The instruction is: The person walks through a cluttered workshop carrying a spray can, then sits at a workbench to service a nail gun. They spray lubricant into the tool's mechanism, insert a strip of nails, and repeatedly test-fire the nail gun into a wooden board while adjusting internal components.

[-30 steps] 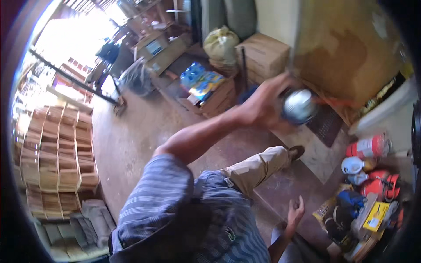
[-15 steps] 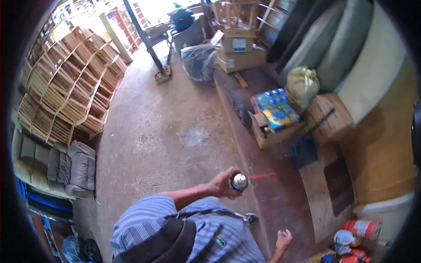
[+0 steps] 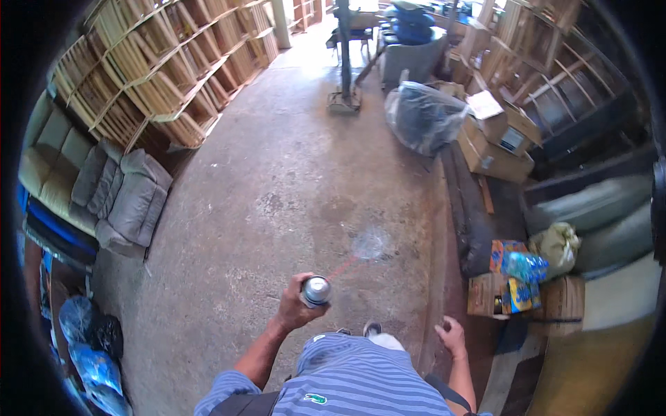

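My left hand [image 3: 294, 304] is wrapped round an aerosol spray can [image 3: 316, 291] with a silvery top and a darker body. A thin red straw [image 3: 341, 268] sticks out from the can toward the upper right, over the concrete floor. Beyond the straw's end, a pale whitish patch [image 3: 371, 243] marks the floor. To the right of my body, my right hand [image 3: 452, 335] hangs with nothing in it, its fingers loosely bent and the thumb apart.
Left stand wooden racks [image 3: 149, 66] and a grey recliner [image 3: 132, 201], with blue and black plastic bags [image 3: 97, 360] nearer. Ahead, a dark post [image 3: 345, 69] rises from a base. Right are a plastic-wrapped bundle [image 3: 424, 116], cardboard boxes [image 3: 496, 149] and a box with colourful packages [image 3: 489, 292].
My view has turned to the right and lifted. The spray can, still in my left hand, now sits further left in view, its straw slanting away ahead. My right hand is further up.
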A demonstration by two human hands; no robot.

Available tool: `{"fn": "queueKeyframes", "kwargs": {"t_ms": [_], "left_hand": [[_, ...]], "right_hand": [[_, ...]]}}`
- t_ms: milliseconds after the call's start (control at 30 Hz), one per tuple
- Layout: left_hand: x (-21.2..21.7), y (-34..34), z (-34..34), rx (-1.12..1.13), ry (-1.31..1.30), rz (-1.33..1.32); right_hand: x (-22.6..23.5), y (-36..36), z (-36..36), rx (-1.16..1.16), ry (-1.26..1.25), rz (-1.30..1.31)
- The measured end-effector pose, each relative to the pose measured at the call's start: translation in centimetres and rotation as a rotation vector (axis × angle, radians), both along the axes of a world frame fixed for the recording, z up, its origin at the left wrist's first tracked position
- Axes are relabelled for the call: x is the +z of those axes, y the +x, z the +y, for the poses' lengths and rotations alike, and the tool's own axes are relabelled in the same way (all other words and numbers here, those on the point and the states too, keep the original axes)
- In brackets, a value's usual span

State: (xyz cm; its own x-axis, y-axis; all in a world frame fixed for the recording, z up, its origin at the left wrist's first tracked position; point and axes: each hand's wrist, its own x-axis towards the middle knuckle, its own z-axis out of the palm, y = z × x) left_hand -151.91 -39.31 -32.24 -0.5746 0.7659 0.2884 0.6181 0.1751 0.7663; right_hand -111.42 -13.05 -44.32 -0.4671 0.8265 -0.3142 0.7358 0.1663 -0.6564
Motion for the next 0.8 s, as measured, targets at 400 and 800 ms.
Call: {"fn": "queueKeyframes", "kwargs": {"t_ms": [400,800], "left_hand": [[-12.0,-15.7,-9.6,1.003,-0.439,-0.407],[-22.3,-30.2,-2.1,1.565,-0.825,-0.655]], "right_hand": [[-13.8,-13.2,10.4,0.296,-0.587,-0.767],[5.9,-81.1,42.9,0.356,0.32,0.253]]}}
